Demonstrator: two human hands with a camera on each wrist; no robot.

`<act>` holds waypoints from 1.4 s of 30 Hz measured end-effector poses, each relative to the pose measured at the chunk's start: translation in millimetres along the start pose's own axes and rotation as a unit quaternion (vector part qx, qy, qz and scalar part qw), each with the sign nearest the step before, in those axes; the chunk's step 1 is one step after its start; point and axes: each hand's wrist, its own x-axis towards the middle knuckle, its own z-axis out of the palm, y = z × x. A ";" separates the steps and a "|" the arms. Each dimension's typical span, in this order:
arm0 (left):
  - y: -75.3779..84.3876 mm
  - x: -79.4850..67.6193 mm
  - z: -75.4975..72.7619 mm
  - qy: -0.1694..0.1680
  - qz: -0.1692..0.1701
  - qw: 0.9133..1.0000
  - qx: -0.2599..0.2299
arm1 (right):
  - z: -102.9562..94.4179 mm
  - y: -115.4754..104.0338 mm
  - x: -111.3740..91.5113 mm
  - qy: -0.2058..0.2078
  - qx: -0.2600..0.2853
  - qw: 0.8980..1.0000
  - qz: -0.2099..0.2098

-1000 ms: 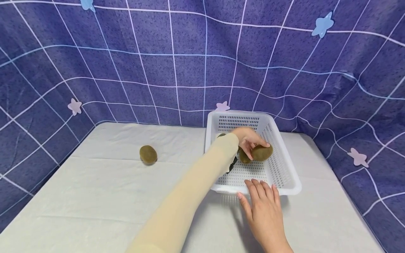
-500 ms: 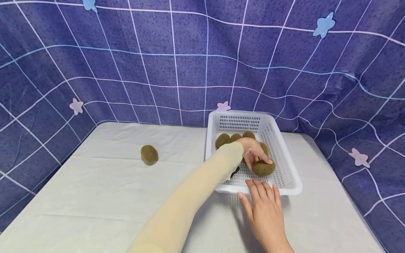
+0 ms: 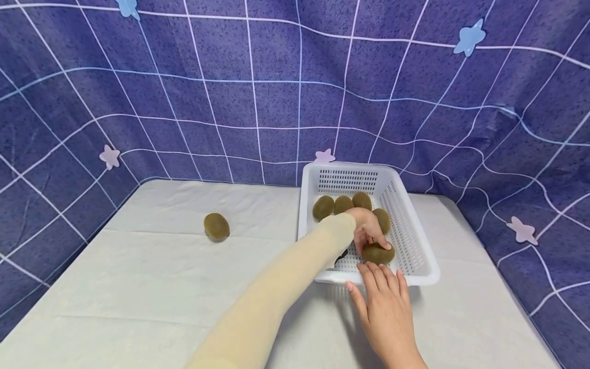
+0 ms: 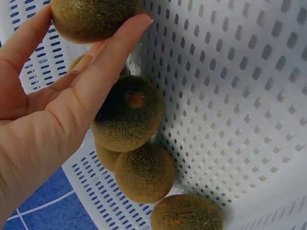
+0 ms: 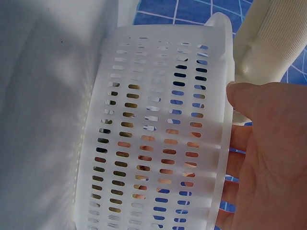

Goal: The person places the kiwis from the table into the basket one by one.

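In the head view, my left hand (image 3: 365, 229) reaches into a white perforated plastic basket (image 3: 308, 177) and holds a brown kiwi (image 3: 379, 253) near its front wall. The left wrist view shows that kiwi (image 4: 91, 19) between the thumb and fingers, with several more kiwis (image 4: 145, 172) below it along the basket wall. At the back of the basket lie other kiwis (image 3: 323, 208), partly hidden by the left forearm. My right hand (image 3: 387, 307) rests on the front rim, its fairly straight fingers over the edge; the right wrist view shows the thumb (image 5: 240, 96) against the rim.
One loose kiwi (image 3: 216, 227) lies on the white-covered table (image 3: 138, 287), left of the basket. A blue gridded curtain (image 3: 276, 102) with star shapes encloses the back and sides. My left sleeve (image 3: 276, 292) crosses over the table in front of the basket.
My left hand has moved the held kiwi toward the front of the basket and lower, uncovering kiwis behind it. The right hand has stayed on the rim.
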 end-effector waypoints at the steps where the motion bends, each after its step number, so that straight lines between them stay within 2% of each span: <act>1: -0.5 0.2 -0.2 0.003 0.005 1.000 -0.001 | 0.0 -0.1 0.0 0.000 0.000 1.000 0.000; 7: -2.4 -1.1 -5.7 0.017 0.030 0.999 0.022 | 0.1 -0.7 0.1 0.000 0.001 1.000 0.001; 14: -1.1 -8.7 -14.9 0.003 0.041 0.999 0.019 | 1.0 -0.7 0.1 0.005 0.000 1.000 -0.001; 18: -1.9 -14.7 -22.5 0.007 0.059 0.998 0.024 | 0.7 -0.7 -0.2 -0.002 0.000 1.000 0.002; 28: -2.9 -35.2 -48.2 0.029 0.121 0.992 -0.023 | 0.5 -0.9 -0.8 -0.004 0.003 1.000 0.002; 35: -4.4 -54.4 -69.8 0.036 0.174 0.982 -0.061 | -0.5 -0.9 -0.8 -0.008 0.003 1.000 0.007; 42: -21.9 -82.4 -97.4 0.051 0.225 0.962 -0.150 | -0.8 -0.8 -1.0 -0.009 0.005 1.000 0.007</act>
